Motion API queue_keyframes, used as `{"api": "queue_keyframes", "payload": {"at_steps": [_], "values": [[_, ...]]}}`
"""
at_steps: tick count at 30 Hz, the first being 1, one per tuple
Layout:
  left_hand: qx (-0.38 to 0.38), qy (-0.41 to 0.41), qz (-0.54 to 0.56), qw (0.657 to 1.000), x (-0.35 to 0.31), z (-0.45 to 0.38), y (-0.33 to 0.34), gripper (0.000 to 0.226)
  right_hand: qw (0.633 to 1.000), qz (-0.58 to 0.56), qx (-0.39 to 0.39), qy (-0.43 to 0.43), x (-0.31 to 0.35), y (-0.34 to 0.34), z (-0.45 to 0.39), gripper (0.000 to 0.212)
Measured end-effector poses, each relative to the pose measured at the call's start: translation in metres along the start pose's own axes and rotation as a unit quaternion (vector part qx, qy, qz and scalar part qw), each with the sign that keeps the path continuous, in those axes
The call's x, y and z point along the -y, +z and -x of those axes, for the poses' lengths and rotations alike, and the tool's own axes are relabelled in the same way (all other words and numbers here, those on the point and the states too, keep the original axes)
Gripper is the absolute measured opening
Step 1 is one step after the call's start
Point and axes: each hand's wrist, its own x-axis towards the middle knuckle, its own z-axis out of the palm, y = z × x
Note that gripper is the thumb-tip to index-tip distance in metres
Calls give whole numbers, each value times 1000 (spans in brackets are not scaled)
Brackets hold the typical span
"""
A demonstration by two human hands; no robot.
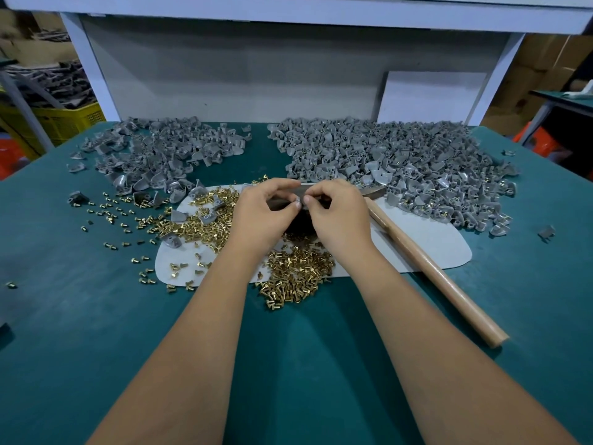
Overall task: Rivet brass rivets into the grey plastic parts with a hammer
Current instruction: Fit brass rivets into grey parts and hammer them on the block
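My left hand [261, 213] and my right hand [337, 216] meet fingertip to fingertip over a dark block [300, 224] on the grey mat [426, 242]. Between the fingertips they pinch a small grey plastic part [299, 200]; whether a rivet is in it I cannot tell. Loose brass rivets [298, 274] lie heaped just below my hands and spread out to the left. The hammer [426, 261] lies on the mat to the right of my right hand, its wooden handle pointing toward the near right, its head partly hidden behind my right hand.
Two large heaps of grey plastic parts lie at the back of the green table: one at the left [160, 152], a bigger one at the right [401, 162]. A white board [430, 94] leans against the back panel. A yellow crate [61, 120] stands off the table's left.
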Motion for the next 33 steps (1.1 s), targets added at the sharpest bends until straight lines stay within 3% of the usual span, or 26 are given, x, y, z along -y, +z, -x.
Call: {"api": "queue_keyframes", "payload": {"at_steps": [9, 16, 26, 29, 33], "values": [[-5, 0, 3, 1000, 0, 0, 1, 30, 999, 20, -25, -35, 2, 5, 3, 13], [1, -8, 7, 1000, 0, 0, 1, 30, 1000, -8, -8, 12, 2, 5, -1, 22], [-1, -8, 17, 1000, 0, 1, 1, 28, 1000, 3, 2, -13, -4, 5, 0, 10], [-3, -20, 28, 999, 0, 0, 1, 27, 1000, -27, 7, -12, -5, 4, 1, 12], [-13, -37, 33, 999, 0, -1, 0, 23, 989, -137, -11, 55, -2, 0, 2, 30]]}}
